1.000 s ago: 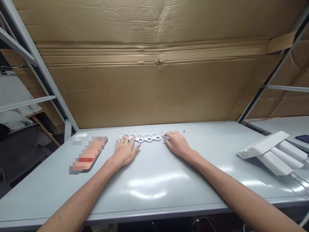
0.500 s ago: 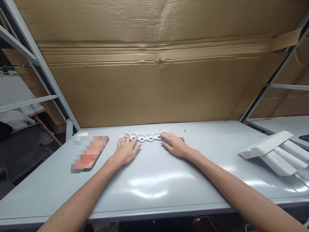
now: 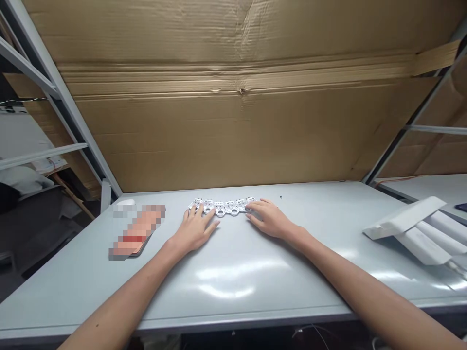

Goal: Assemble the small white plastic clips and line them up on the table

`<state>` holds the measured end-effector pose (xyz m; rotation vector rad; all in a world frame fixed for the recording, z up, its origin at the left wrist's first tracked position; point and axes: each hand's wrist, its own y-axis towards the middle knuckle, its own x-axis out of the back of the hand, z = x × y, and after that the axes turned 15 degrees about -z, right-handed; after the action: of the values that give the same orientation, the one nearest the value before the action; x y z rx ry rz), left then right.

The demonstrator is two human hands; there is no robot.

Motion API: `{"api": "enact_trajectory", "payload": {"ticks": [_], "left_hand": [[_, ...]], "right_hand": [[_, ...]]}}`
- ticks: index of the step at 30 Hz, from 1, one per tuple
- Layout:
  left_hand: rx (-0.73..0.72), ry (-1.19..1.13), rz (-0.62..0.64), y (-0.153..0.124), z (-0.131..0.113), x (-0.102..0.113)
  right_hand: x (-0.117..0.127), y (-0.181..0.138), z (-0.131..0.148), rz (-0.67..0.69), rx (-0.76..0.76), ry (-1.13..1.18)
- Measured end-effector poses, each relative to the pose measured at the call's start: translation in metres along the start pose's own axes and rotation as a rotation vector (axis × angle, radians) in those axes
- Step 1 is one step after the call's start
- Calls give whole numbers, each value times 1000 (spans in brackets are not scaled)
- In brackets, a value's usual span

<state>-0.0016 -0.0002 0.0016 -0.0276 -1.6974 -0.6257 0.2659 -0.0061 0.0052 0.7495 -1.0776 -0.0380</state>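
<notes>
The left hand (image 3: 195,229) lies flat with the palm down and its grip is spread, the fingers open like a fan. Its fingertips (image 3: 192,210) touch the left end of a strip of white plastic pieces (image 3: 225,207), and the thumb points to the right, beside the strip. The right hand (image 3: 270,219) is also palm down and spread, and its fingertips (image 3: 253,206) lie over the right end of the strip. The fingers cover both ends, so the edges there are hard to see, but no pinch is visible in either hand. The strip lies on the far part of the grey counter (image 3: 233,304), between the hands and a little curved. Its pieces are joined in a row, each one with round holes and small dark marks, and they are too small to read in detail. The bare forearms (image 3: 124,291) come from the lower corners and the picture cuts them off. Left of the hands is a flat object (image 3: 136,233), heavily blurred, so I cannot tell what it is. On the right lie long white foam pieces (image 3: 412,228), partly cut off by the edge. Behind the counter stands a creased cardboard sheet (image 3: 219,121).
</notes>
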Motion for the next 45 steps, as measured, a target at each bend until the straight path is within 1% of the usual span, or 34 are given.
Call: {"api": "enact_trajectory", "payload": {"ticks": [5,9,14,19,21,27,30,35,39,45], "left_hand": [[-37,41,16,-3,-8,4],[-75,27,-12,-3,-12,4],[-85,-22,46,-2,-11,4],[-77,3,68,0,-11,5],[-84,14,61,0,-11,5],[-126,13,-10,-1,-10,4],[-128,2,-11,-2,-10,6],[-102,-65,62,-5,-14,12],[-81,-58,131,-5,-17,17],[-78,-66,131,-1,-17,16]], "right_hand": [[0,-2,8,-1,13,-69],[-4,-7,14,-12,39,-55],[-8,-11,18,99,81,-16],[-8,-9,18,127,84,-35],[-7,-8,19,130,84,-51],[-7,-7,19,140,96,-65],[-7,-7,18,116,101,-52],[-7,-6,16,79,117,-18],[-8,-6,14,74,118,-10],[-5,-7,5,106,116,8]]}}
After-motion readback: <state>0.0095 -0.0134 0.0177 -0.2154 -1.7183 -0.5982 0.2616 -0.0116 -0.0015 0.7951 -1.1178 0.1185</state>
